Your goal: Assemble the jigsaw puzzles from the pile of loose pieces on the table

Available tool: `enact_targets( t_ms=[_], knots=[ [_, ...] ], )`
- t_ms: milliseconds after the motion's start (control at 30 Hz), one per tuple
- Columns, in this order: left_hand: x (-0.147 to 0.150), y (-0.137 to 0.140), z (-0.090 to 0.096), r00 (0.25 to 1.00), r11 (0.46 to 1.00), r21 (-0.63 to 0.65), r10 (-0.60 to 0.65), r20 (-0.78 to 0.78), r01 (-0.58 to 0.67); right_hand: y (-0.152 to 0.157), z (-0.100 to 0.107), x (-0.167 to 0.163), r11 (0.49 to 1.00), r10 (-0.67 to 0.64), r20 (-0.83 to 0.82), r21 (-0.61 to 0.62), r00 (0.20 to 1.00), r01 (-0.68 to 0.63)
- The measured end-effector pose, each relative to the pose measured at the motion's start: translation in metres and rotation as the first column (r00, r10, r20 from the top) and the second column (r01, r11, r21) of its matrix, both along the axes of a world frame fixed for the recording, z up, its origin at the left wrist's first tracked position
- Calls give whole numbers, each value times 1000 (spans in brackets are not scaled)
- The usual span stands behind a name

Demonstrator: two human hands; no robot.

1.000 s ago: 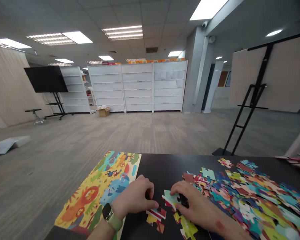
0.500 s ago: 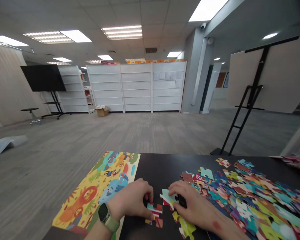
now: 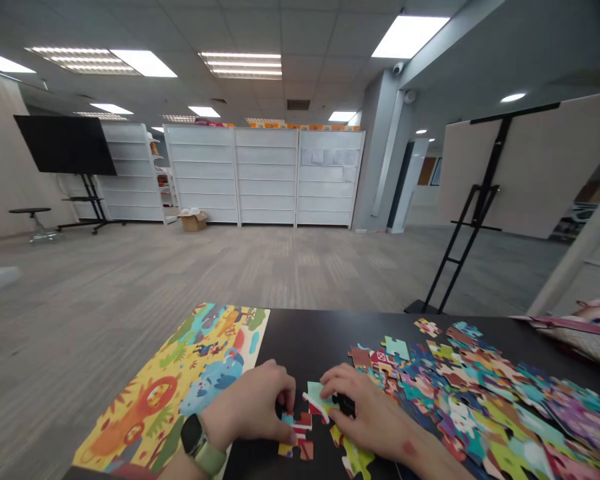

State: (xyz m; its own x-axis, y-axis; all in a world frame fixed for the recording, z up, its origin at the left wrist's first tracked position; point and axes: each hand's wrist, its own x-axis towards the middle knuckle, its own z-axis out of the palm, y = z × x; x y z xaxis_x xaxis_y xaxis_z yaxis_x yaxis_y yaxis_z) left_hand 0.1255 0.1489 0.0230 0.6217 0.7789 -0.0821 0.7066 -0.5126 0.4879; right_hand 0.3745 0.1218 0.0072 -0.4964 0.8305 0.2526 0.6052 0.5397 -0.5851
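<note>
My left hand, with a watch on its wrist, is closed by thumb and fingers on a puzzle piece in red, white and light blue; brown parts show along its lower edge. My right hand grips a mint-green and red puzzle piece by its right side. A small gap of dark table lies between the two pieces. Under my right hand, a yellow-green puzzle piece shows in part. The right fingertips are partly hidden behind the hand.
A bright animal picture sheet lies on the left of the black table. To the right spreads a large heap of loose puzzle pieces, with a pink-edged bag behind it. A board stand stands beyond the table.
The view has swung slightly right, so everything sits farther left in the picture. Both hands keep their grips, and the two pieces stay about as far apart.
</note>
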Motion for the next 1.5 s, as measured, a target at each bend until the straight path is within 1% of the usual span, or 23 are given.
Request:
enact_targets(
  t_ms=[133, 267, 367, 400, 433, 500, 567, 600, 700, 767, 833, 900, 967, 1033, 1100, 1167, 1233, 1267, 1333, 1400, 1500],
  knots=[
    [1, -2, 2, 1000, 1000, -25, 14, -9, -14, -1, -4, 3, 1000, -2, -34, 16, 999, 3],
    [3, -3, 1, 999, 999, -37, 29, -44, -30, -4, -8, 4, 1000, 0, -25, 27, 1000, 1],
    [5, -4, 1, 997, 998, -54, 37, -70, -41, -4, -6, 5, 1000, 16, -1, 21, 1000, -16],
    [6, -4, 1, 996, 997, -59, 39, -81, -44, -3, -4, 7, 1000, 2, 5, 24, 1000, -2],
    [7, -4, 2, 995, 997, -65, 41, -91, -47, 0, -2, 11, 999, -41, 27, 32, 999, 40],
    [8, -4, 4, 993, 996, -74, 47, -104, -55, 6, 4, 25, 979, -202, 107, 63, 974, 196],
    [9, -5, 6, 994, 995, -85, 42, -105, -51, 15, 7, 45, 928, -373, 200, 95, 906, 361],
    [10, -5, 7, 994, 995, -85, 36, -99, -44, 19, 7, 55, 903, -429, 236, 98, 872, 418],
    [12, -6, 6, 997, 997, -75, 14, -76, -20, 28, 2, 82, 866, -493, 289, 67, 821, 496],
    [12, -7, 4, 998, 998, -64, 13, -54, -17, 30, -1, 90, 861, -496, 305, 48, 813, 507],
    [11, -7, 1, 999, 998, -64, 7, -32, -9, 30, 2, 89, 872, -477, 298, 42, 827, 488],
    [8, -7, -1, 1000, 998, -56, -10, -5, 9, 27, 10, 82, 898, -432, 276, 44, 859, 438],
    [5, -6, -2, 999, 998, -53, -33, 12, 33, 22, 19, 68, 936, -351, 219, 43, 910, 351],
    [3, -6, 0, 998, 996, -61, -57, 23, 59, 14, 26, 50, 970, -243, 142, 37, 960, 241],
    [4, -7, 3, 996, 996, -69, -45, 83, 51, 3, 29, 30, 989, -143, 80, 34, 986, 141],
    [10, -7, 6, 967, 991, -128, 9, 253, 24, -8, 28, 10, 997, -66, 66, 29, 996, 64],
    [17, -6, 6, 899, 974, -226, 86, 430, 15, -16, 24, -4, 1000, -2, 65, 27, 998, 1],
    [20, -5, 6, 866, 962, -270, 112, 487, 27, -19, 22, -9, 999, 21, 65, 23, 998, -23],
    [23, -2, 3, 832, 949, -312, 135, 538, 48, -22, 20, -12, 999, 40, 62, 23, 997, -42],
    [19, 2, 1, 824, 944, -325, 135, 550, 63, -23, 19, -11, 999, 32, 62, 40, 998, -34],
    [5, 10, 3, 828, 932, -355, 145, 542, 69, -24, 22, -10, 998, 27, 97, 45, 995, -32]
  ],
)
